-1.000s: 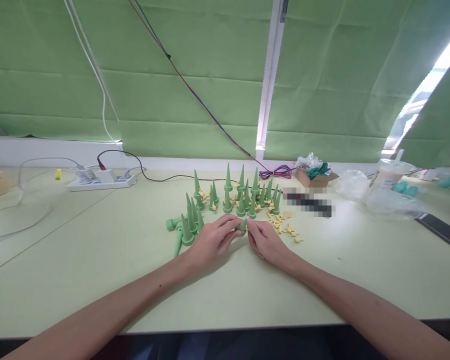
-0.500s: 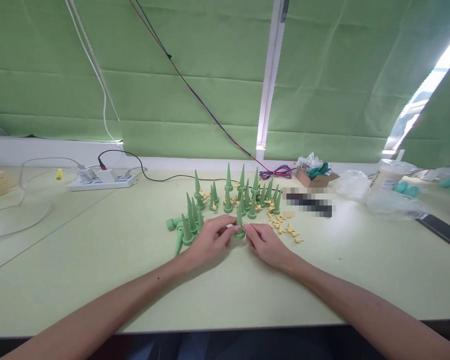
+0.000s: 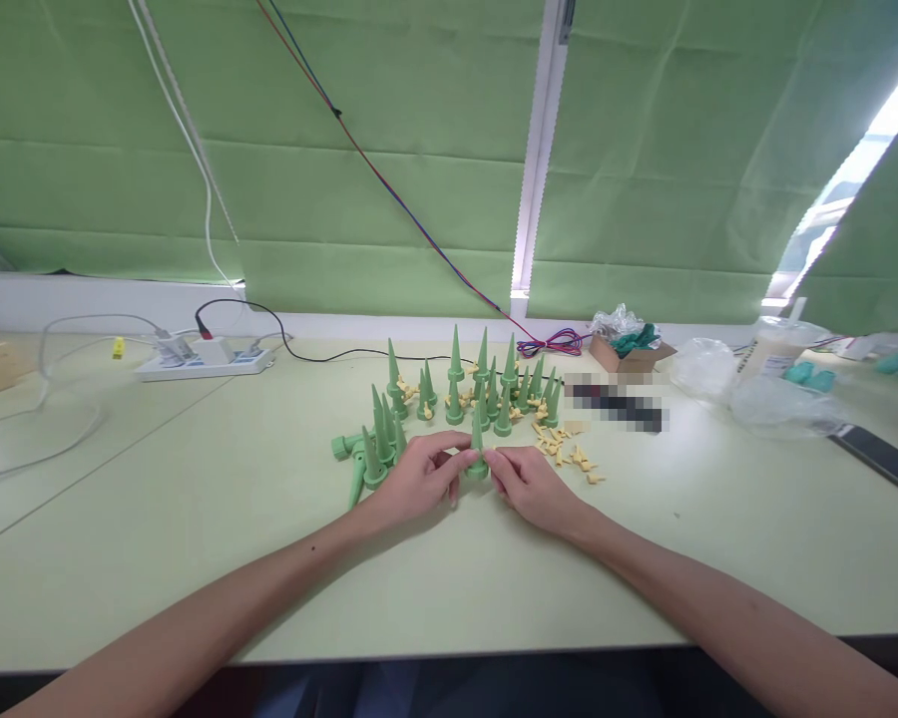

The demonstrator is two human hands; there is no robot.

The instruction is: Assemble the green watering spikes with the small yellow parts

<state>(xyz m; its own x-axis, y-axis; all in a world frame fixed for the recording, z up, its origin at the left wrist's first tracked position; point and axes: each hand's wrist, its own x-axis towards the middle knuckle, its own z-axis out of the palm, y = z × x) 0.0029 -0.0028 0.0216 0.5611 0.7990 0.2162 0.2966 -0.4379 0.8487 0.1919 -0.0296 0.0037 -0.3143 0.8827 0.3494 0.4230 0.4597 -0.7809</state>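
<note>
A green plastic spike (image 3: pixel 477 454) with a round ribbed base stands upright, point up, between my two hands on the tabletop. My left hand (image 3: pixel 435 467) grips it from the left, thumb and fingers closed around its lower part. On the other side, my right hand (image 3: pixel 522 481) pinches against the spike; a trace of yellow shows at the fingertips, most likely a small yellow plug-like piece, mostly covered. Behind the hands stand several more green spikes (image 3: pixel 455 404), some with yellow pieces on them. Loose yellow pieces (image 3: pixel 582 461) lie right of the group.
A green spike lying on its side (image 3: pixel 357 477) is left of my left hand. Further left sits a white power strip (image 3: pixel 204 364) with cables. Toward the right are a cardboard box (image 3: pixel 627 357), a drink cup (image 3: pixel 774 349), plastic bags and a dark phone (image 3: pixel 887 464).
Almost nothing differs. Both hands keep their hold at the same spike, which has shifted very slightly toward me.
</note>
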